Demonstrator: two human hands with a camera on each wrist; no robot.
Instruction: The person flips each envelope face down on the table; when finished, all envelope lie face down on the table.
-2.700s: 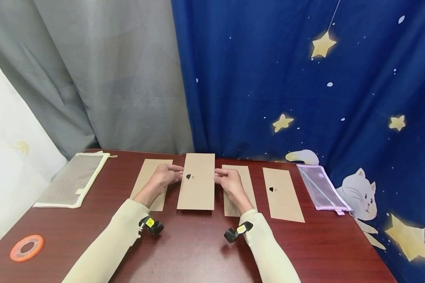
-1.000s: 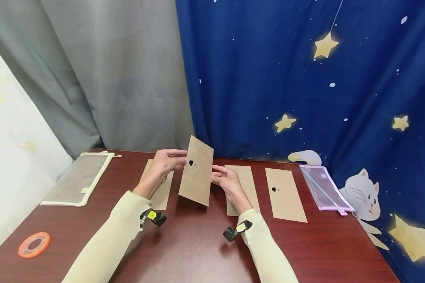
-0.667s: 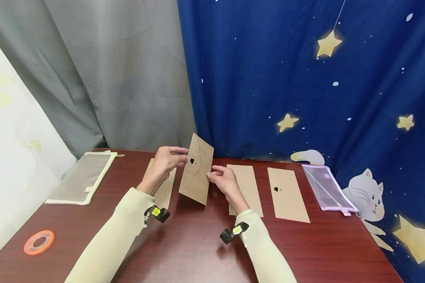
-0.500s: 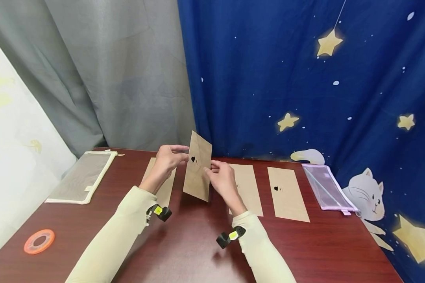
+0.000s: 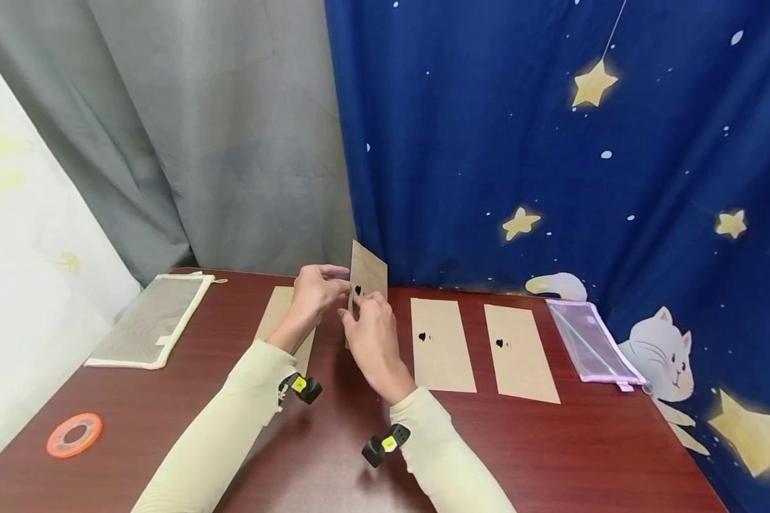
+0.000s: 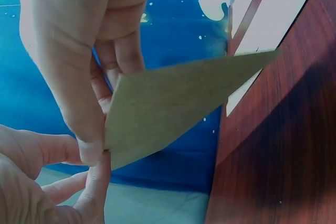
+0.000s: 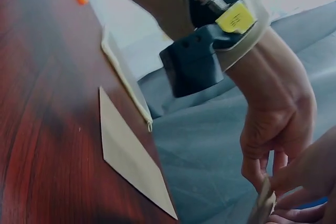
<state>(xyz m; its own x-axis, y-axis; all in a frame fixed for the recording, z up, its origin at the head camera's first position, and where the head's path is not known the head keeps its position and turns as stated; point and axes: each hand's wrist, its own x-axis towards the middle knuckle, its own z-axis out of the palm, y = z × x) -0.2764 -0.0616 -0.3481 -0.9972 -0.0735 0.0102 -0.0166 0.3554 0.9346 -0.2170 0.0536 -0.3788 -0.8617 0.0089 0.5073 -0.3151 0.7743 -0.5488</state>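
Note:
A brown kraft envelope with a small printed hat stands upright and angled above the table. My left hand pinches its left edge. Across the front of it reaches my right hand, whose thumb and fingers are at that same edge and hide the envelope's lower part. In the left wrist view, the right thumb and the left fingertips meet at one edge of the envelope. Beyond the hands on the right lie two hat-printed envelopes, one nearer and one farther. Another envelope lies partly behind my left arm.
On the left are a cream-edged mesh zip pouch and an orange ring-shaped disc. A lilac-edged mesh pouch lies at the right edge. Grey and blue curtains hang behind the dark red table.
My right hand has moved left, from the envelope's right edge across to its left edge. The lifted envelope has gone from nearly flat to upright and turned. My left hand has shifted slightly right.

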